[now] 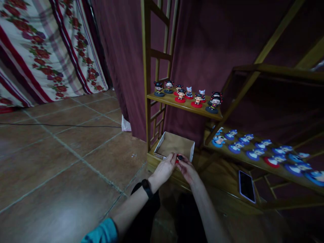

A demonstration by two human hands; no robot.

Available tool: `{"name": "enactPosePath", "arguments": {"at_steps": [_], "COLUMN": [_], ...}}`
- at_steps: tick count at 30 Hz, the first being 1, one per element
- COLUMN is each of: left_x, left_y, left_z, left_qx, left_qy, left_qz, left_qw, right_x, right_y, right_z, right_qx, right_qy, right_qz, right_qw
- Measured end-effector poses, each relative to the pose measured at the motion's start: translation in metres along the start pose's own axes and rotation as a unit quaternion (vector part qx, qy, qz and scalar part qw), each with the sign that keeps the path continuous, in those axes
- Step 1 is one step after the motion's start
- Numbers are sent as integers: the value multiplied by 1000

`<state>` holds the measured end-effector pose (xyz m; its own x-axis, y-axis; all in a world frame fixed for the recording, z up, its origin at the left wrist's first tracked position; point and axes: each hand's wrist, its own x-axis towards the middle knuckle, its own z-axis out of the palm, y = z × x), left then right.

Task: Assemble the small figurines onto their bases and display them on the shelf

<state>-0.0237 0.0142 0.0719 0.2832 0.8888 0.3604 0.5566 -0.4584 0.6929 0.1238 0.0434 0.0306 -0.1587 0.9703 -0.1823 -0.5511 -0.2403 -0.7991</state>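
Observation:
Both my hands meet around a small black-haired figurine (179, 157) with a red base, just in front of a shallow cardboard box (177, 141). My left hand (165, 167) has its fingers closed on the figurine's left side. From the other side, my right hand (186, 168) grips it too; the fingers partly hide it. The box rests on the low wooden shelf, and its brown bottom shows. Above it, a wooden shelf (187, 107) carries several similar figurines on red and dark bases, among them a black-haired one (198, 99).
To the right, a lower shelf holds several blue-and-white figurines (255, 152). A phone (246, 186) lies on the bottom shelf board. A wooden post (145, 67) rises left of the box. Purple curtain hangs behind, and a thin cable (76, 126) crosses the tiled floor.

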Motion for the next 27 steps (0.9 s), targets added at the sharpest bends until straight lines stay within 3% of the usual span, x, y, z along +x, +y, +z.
{"name": "enactPosePath", "arguments": {"at_steps": [3, 7, 14, 27], "left_x": [-18, -36, -49, -40], "left_y": [9, 15, 9, -7], "left_z": [5, 11, 13, 11], "left_qx": [12, 110, 299, 299], "left_qy": [0, -32, -56, -32], "left_qz": [47, 88, 166, 189], "left_qw": [999, 990, 938, 935], "right_x": [-24, -44, -53, -35], "right_y": [7, 17, 25, 29], "right_z": [-9, -14, -12, -6], "right_qx": [-20, -60, -65, -63], "right_qy": [17, 35, 37, 21], "right_qz": [-4, -36, -53, -73], "right_qw": [1000, 997, 996, 995]}}
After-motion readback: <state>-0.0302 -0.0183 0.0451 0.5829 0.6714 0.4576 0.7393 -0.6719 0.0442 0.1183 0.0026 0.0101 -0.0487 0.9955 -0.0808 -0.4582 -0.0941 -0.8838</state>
